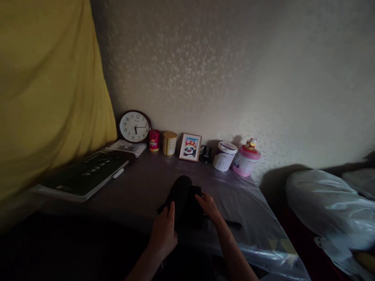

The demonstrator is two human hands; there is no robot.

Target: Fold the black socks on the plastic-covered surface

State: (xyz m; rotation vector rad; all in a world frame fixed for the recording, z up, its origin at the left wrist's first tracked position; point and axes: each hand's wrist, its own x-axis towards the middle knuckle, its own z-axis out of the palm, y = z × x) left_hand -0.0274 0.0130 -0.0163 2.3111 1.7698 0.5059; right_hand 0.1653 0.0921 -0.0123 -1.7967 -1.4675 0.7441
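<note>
A black rolled item (181, 194), soft-looking and cylinder-shaped at its far end, lies at the front of the table; the dim light hides its exact kind. My left hand (164, 231) grips its near left side, index finger stretched along it. On the right, my right hand (208, 205) pinches a flat black flap beside the roll between thumb and fingers. A thin black strip (233, 224) lies on the table just right of my right wrist. The underside of the roll and both palms are hidden.
Along the wall stand a clock (134, 126), a red can (154, 140), a yellow canister (169, 143), a framed panda picture (190, 148), a small black object (206, 154), a white tub (224, 156) and a pink-lidded tub (246, 161). At left lies a blackboard (88, 173); bags (331, 206) sit at right.
</note>
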